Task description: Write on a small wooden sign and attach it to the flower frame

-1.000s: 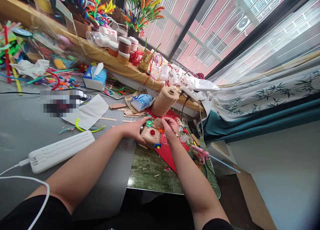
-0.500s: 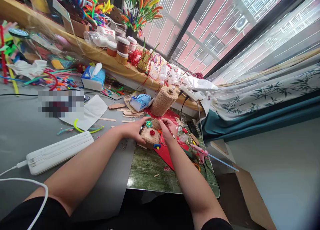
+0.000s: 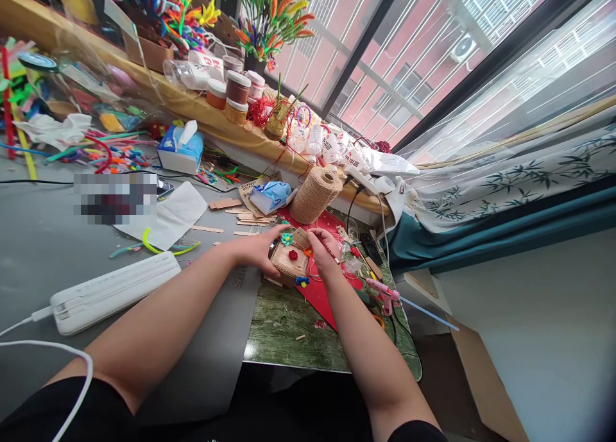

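The box (image 3: 287, 267) is held by the left hand (image 3: 262, 251), its thumb and fingers spread wide around it, at the edge of the red sheet (image 3: 317, 299). At the box's far right corner, 1 card (image 3: 301, 238) is pinched by the right hand (image 3: 325, 247), with 1 pen (image 3: 333, 256) also gripped.

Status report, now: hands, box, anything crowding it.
Left hand around box's left side. Right hand holding pencil, touching card. Twine spool beyond box, not between hands.
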Available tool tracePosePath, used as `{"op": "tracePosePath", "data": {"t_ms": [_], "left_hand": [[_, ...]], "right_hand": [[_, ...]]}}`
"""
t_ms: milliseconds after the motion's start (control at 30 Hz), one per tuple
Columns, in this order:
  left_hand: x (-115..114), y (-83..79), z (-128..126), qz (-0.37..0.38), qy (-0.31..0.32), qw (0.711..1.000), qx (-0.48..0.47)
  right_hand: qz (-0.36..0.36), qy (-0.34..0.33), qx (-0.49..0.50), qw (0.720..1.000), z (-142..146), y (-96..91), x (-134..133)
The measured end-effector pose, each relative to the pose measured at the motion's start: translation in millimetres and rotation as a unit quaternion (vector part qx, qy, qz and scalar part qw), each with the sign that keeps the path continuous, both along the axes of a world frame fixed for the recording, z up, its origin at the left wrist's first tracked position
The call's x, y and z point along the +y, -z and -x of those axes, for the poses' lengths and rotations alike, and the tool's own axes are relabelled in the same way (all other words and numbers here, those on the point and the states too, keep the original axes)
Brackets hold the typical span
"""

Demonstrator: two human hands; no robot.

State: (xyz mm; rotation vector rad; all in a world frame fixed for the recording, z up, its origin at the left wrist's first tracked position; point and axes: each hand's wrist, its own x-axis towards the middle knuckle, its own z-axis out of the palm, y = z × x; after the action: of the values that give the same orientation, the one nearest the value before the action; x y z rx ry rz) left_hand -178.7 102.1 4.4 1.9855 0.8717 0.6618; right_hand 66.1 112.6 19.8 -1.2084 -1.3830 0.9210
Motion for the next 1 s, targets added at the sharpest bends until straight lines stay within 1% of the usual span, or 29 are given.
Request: {"op": "tracePosePath", "data": {"t_ms": [167,333,433,767,1000], "left_hand": [[0.5,1.5,0.2,0.0,-0.003,1.0,0.0],[0.3,-0.2,-0.1,0.008,0.001,1.0,0.008],[0.9,0.0,-0.3,0.011,-0.002,1.0,0.012],[-0.4,-3.0,-0.8,0.013,0.002,1.0,0.025],[0.7,0.2,-1.2,0.003,-0.002,1.0,0.015]], "right_hand": [[0.004,0.022,0.037,0.999,-3.2,3.9,-4.2],[0.017,-0.001,0.051,0.999,1.0,1.5,-11.6],[0.021,0.0,0.055,0.998,4.3,0.7,-11.6],[0.006,0.034,0.059,0.998,-0.8,15.1,1.3],[-0.018,0.037,0.028,0.999,-1.9,17.0,-2.2]]}}
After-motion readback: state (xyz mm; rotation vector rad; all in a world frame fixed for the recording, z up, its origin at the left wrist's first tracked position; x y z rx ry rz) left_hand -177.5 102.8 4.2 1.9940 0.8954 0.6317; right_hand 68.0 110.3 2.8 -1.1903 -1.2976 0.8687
